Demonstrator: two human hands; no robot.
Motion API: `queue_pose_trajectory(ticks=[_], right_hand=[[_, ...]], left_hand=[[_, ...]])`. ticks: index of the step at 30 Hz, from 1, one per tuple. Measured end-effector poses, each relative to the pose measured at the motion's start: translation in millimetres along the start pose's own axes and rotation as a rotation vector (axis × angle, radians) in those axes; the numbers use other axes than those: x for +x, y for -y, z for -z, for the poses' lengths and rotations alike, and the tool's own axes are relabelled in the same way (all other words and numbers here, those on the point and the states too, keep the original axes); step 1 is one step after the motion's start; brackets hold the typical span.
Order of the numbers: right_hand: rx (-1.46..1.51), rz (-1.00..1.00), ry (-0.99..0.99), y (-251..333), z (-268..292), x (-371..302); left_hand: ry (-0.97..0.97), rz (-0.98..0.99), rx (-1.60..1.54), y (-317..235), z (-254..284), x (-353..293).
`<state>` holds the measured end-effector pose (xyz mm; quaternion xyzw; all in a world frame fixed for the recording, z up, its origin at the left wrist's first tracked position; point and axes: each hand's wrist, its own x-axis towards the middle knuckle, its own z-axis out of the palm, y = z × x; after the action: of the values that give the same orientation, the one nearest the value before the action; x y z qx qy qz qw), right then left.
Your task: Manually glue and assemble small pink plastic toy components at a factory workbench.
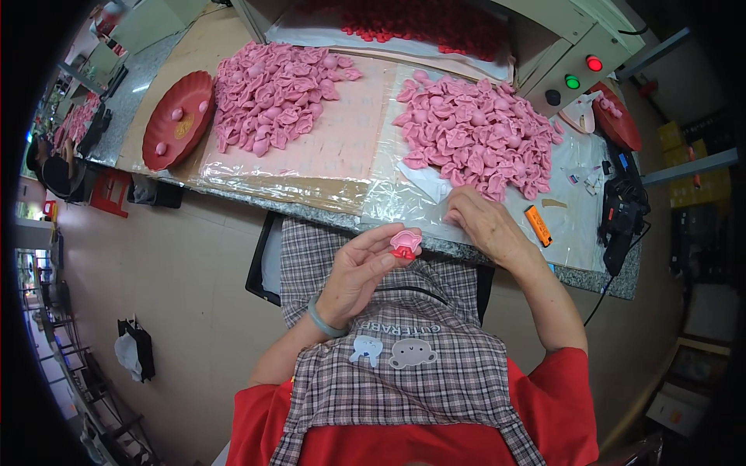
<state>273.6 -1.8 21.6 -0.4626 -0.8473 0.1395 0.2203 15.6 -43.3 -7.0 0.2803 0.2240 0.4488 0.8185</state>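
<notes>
My left hand [359,273], with a pale green bangle at its wrist, pinches a small pink and red plastic figure part [404,244] between thumb and fingers, just in front of the table's near edge. My right hand [486,229] has its fingertips pressed together at that edge, beside a white sheet [426,182]; what they pinch, if anything, is too hidden to make out. Right beyond it lies a large heap of pink molded pieces [482,136], some cupped and some round. Another heap of pink pieces [273,95] sits further left on the table.
A red scalloped dish [180,128] holds a few pink pieces at the left. An orange handheld item [538,226] lies right of my right hand, near a black corded device [624,213]. Behind the heaps stands a cream machine [571,39] with lit buttons and red pieces [420,27] inside.
</notes>
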Motion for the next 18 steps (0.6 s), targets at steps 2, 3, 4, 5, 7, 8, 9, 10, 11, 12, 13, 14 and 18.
queue_pose_trajectory(ticks=[2, 3, 4, 5, 7, 8, 9, 10, 11, 12, 13, 14, 18], right_hand=[[0.071, -0.073, 0.154, -1, -4, 8], [0.084, 0.008, 0.183, -3, -8, 13], [0.097, 0.088, 0.212, -5, -11, 18], [0.099, 0.091, 0.214, -5, -12, 25], [0.063, 0.132, 0.33, -5, -13, 37], [0.064, 0.138, 0.334, -2, -12, 40], [0.068, 0.147, 0.271, 1, -9, 43], [0.072, 0.156, 0.208, 4, -8, 46], [0.074, 0.16, 0.214, 5, -7, 45], [0.05, 0.084, 0.124, 5, -5, 40], [0.026, 0.007, 0.034, 6, -4, 35], [0.0, -0.015, -0.023, 6, -6, 29], [-0.044, -0.162, 0.032, 30, -15, 13]], left_hand=[[-0.006, -0.001, -0.012, -1, 1, -1], [-0.01, -0.004, -0.013, -1, 1, -1], [-0.01, -0.006, -0.015, -1, 1, -2], [-0.009, -0.008, -0.016, -1, 2, -2], [-0.004, -0.008, -0.027, -3, 4, -3], [0.005, -0.006, -0.038, -3, 5, -4], [0.0, -0.01, -0.04, -4, 6, -4], [-0.015, -0.025, -0.033, -5, 6, -5], [-0.03, -0.04, -0.027, -6, 7, -6], [-0.035, -0.044, -0.03, -7, 8, -6], [-0.039, -0.05, -0.028, -8, 9, -5], [-0.042, -0.056, -0.025, -9, 10, -5], [-0.061, -0.08, -0.028, -10, 13, -4]])
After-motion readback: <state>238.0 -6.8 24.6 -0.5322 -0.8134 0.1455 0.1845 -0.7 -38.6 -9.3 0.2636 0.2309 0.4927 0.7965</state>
